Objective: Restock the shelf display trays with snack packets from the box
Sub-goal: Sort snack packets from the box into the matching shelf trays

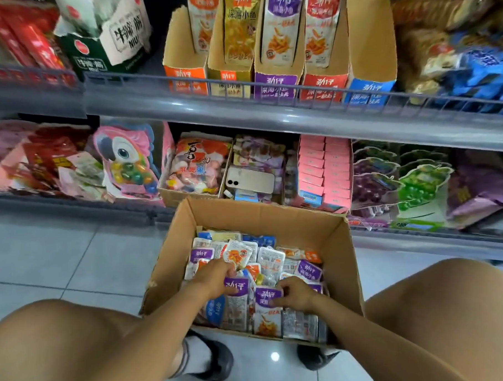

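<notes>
L hand (215, 278) fingers curl round a purple pkt (237, 286); R hand (296, 295) fingers pinch another pkt (266, 300) in box (263, 215), likely sorting for purple tray (277, 84).

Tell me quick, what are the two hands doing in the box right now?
Left hand: curled, gripping a purple-labelled snack packet.
Right hand: pinching a second purple-labelled packet.
</notes>
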Action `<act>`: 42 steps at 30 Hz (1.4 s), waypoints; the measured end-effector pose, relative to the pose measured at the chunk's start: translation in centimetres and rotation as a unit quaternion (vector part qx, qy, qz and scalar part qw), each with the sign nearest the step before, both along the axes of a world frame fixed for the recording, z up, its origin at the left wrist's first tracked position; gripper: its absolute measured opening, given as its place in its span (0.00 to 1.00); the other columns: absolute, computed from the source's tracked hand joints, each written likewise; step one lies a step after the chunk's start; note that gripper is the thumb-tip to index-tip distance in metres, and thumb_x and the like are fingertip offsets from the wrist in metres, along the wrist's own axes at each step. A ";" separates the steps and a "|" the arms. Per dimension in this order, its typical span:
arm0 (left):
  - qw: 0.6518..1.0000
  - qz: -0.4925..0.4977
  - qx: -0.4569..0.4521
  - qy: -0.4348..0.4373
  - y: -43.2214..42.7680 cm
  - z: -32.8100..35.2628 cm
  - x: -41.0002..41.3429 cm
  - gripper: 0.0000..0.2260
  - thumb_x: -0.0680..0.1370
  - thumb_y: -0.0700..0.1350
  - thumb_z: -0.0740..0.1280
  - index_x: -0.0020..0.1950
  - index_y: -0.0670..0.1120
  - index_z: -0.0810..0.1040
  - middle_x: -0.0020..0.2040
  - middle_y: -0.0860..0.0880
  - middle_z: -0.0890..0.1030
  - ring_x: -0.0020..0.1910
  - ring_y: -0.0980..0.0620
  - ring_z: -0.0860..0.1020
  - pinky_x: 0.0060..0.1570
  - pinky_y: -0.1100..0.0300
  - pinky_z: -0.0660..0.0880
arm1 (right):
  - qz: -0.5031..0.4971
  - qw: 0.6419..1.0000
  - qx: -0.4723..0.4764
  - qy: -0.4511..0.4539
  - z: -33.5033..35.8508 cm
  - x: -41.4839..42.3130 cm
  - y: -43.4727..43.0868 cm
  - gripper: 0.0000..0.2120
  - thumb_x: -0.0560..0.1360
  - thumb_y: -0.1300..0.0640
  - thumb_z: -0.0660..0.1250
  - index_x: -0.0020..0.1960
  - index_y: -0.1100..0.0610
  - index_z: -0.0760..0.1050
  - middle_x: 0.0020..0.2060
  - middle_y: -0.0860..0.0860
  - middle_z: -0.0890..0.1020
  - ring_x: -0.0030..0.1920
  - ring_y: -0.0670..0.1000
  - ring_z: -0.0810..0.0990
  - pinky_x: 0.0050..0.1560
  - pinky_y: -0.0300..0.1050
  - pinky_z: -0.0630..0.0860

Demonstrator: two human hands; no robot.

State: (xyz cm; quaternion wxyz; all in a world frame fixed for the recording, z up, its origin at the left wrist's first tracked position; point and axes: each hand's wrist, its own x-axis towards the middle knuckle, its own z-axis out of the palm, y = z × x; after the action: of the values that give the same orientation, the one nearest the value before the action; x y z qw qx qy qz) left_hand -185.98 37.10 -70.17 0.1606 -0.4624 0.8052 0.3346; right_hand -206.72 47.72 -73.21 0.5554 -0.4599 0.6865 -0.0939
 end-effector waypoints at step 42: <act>0.835 0.352 0.107 0.410 0.7 16.9 -4.8 0.18 0.77 0.60 0.59 0.54 0.46 0.70 0.51 0.48 0.79 0.45 0.56 0.78 0.40 0.67 0.73 | -0.357 0.829 -0.269 -0.337 19.0 4.4 -5.9 0.18 0.74 0.66 0.67 0.60 0.55 0.67 0.48 0.57 0.83 0.43 0.55 0.82 0.45 0.50 0.80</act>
State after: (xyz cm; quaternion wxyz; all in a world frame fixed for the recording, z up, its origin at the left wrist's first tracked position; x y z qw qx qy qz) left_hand -190.75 37.76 -53.22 -0.2642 -0.5151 0.5392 0.6116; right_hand -202.35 41.83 -54.16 0.5340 -0.2537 0.5207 -0.6158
